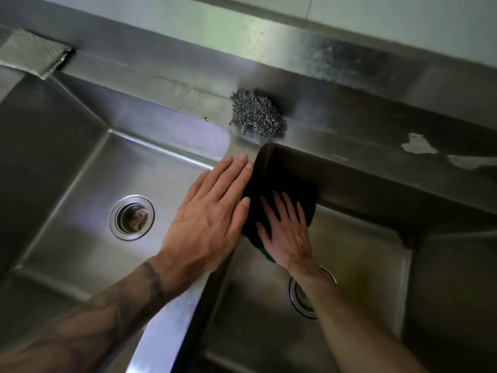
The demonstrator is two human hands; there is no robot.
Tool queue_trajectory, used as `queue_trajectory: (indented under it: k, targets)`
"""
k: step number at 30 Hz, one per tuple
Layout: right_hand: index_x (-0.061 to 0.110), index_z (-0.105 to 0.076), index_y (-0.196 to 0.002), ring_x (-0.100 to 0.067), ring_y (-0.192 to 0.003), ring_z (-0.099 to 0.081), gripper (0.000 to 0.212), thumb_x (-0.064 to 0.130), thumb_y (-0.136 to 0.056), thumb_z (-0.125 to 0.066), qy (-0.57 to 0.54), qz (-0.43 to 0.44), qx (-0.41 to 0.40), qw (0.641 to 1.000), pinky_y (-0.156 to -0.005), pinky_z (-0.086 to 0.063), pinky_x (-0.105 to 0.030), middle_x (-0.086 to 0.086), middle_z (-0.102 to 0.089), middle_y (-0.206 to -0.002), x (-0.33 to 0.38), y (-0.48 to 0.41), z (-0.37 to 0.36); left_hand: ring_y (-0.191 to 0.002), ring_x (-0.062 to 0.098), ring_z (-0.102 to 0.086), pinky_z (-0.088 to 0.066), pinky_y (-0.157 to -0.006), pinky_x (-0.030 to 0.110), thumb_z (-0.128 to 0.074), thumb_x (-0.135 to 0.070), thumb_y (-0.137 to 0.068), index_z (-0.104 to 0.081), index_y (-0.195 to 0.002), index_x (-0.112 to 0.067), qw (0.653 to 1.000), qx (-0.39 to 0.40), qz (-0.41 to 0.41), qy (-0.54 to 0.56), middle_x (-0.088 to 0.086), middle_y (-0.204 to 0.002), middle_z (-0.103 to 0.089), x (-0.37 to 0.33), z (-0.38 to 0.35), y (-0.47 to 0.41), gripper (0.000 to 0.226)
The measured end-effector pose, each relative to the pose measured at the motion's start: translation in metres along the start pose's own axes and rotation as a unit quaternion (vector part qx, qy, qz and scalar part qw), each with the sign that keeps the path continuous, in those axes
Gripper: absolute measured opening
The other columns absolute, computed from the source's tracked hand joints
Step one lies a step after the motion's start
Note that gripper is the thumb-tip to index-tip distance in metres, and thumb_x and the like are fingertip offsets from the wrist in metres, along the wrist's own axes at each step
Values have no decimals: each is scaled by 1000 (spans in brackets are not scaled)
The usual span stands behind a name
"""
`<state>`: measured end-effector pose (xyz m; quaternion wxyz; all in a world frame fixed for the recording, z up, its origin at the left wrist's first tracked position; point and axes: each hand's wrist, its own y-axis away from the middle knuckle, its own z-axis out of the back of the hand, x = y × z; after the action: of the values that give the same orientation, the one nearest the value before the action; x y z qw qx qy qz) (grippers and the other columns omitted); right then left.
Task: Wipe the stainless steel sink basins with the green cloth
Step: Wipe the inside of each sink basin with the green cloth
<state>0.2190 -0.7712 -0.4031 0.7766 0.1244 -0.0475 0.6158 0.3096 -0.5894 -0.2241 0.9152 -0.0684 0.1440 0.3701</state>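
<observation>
Two stainless steel basins lie below me, the left basin and the right basin, split by a steel divider. The green cloth, dark in the shadow, lies against the far left corner wall of the right basin. My right hand presses flat on the cloth with fingers spread. My left hand rests flat on top of the divider, fingers straight, its thumb beside the cloth.
A steel wool scrubber sits on the back ledge above the divider. A grey woven cloth hangs over the far left corner. Each basin has a drain, the left drain and the right drain partly under my forearm. White patches mark the right ledge.
</observation>
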Motion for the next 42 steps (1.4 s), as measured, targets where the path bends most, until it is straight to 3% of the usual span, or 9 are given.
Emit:
queue_trajectory:
  k: [8,13,19,24,28,31,35,38,42]
  targets:
    - [27,-43,-157,-32,-154,-34,64,59,-102,-43,-8,-91,-33,995,-126,-27,-54,-8,-38,-166,-20,51,-2,-164,7,3,1,-132,26,-22,-41,-113,-15,-170,-21,1000,18,5,-8,-7,-178,-9,-2,6,-1,61]
    - [34,-37,-162,-35,-160,-22,68,63,-101,-43,-32,-187,-79,979,-128,-12,-59,-12,-29,-171,40,13,-22,-165,12,-8,-14,-133,32,-29,-36,-112,-25,-168,-16,1000,-6,-3,-6,-3,-176,-20,-2,4,-1,60]
    - [36,-36,-161,-33,-159,-24,59,60,-107,-29,43,-79,-69,993,-127,-19,-58,-9,-31,-170,-12,39,-19,-165,12,-3,-3,-132,25,-26,-38,-112,-21,-169,-16,1000,5,-12,-10,-3,-177,-15,-2,6,-2,61]
    - [29,-41,-160,-41,-157,-26,61,56,-105,-35,17,-272,-111,956,-125,-21,-64,-18,-36,-166,-10,39,-18,-165,15,-8,-11,-133,29,-27,-37,-112,-24,-168,-13,1000,-3,-10,0,0,-177,-20,-2,7,-3,61]
    - [33,-37,-161,-35,-160,-22,61,57,-105,-39,8,-139,-84,987,-127,-17,-59,-12,-31,-169,41,6,-21,-165,14,-6,-12,-132,28,-29,-35,-112,-23,-168,-13,1000,0,-13,0,-1,-177,-18,-3,8,-3,60]
    - [33,-44,-156,-35,-154,-33,58,58,-104,-42,32,-66,-76,994,-124,-25,-59,-12,-40,-163,2,23,-15,-165,13,-3,-9,-131,25,-30,-35,-112,-21,-169,-15,1000,8,-10,0,-2,-178,-16,-4,10,-2,61]
    - [23,-55,-146,-43,-142,-42,62,61,-98,-46,51,-157,-89,982,-117,-33,-65,-19,-49,-149,-49,49,-6,-165,12,-1,-9,-130,24,-30,-36,-110,-19,-169,-16,1000,12,-3,2,-3,-178,-13,-4,10,-3,63]
    - [22,-49,-152,-44,-149,-35,68,61,-97,-46,39,-219,-108,969,-122,-24,-67,-22,-45,-155,-14,31,-15,-165,12,-2,-13,-131,27,-31,-36,-110,-20,-169,-16,1000,12,-3,2,-3,-178,-14,-3,8,-2,64]
    - [29,-37,-160,-37,-158,-23,67,59,-100,-42,26,-96,-77,992,-127,-13,-63,-14,-33,-167,46,18,-32,-165,12,-1,-16,-131,29,-30,-36,-110,-18,-170,-16,1000,19,-4,2,-4,-178,-12,-4,8,-3,65]
